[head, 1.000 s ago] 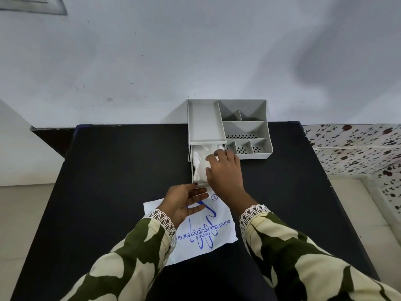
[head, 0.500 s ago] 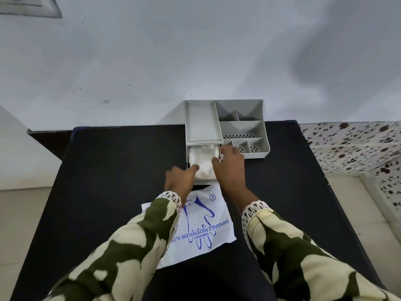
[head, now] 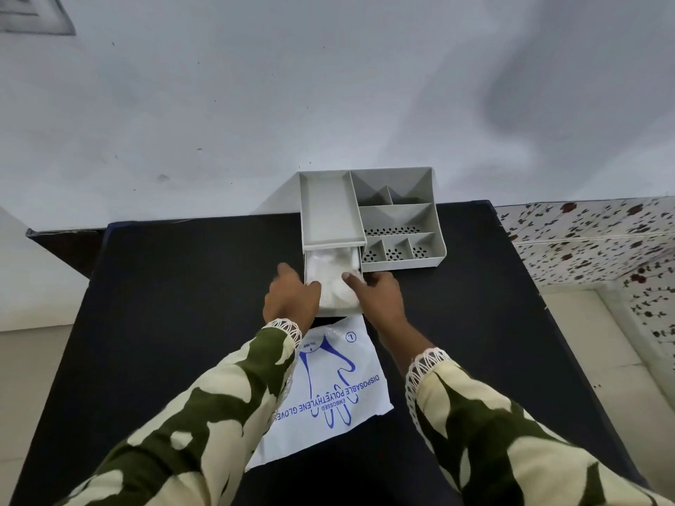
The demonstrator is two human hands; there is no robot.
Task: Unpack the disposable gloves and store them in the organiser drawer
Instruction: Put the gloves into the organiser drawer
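White gloves (head: 330, 275) now lie bunched inside the drawer (head: 341, 311), pulled out from the grey organiser (head: 398, 220). The left hand (head: 290, 297) has come up to the drawer's near-left corner; the right hand (head: 380, 297) flanks it, both grips seemingly released, holding nothing. Closing comes next, probably.

sleeves (head: 226, 407): long, cream with dark olive blotches | cuffs (head: 427, 363): white looped lace trim | hands bare

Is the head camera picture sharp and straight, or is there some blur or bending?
Head view: the table edges splay outward, wide-angle bending; soft grey shadows mottle the wall; the sleeves look slightly blurred; the packet print stays readable.
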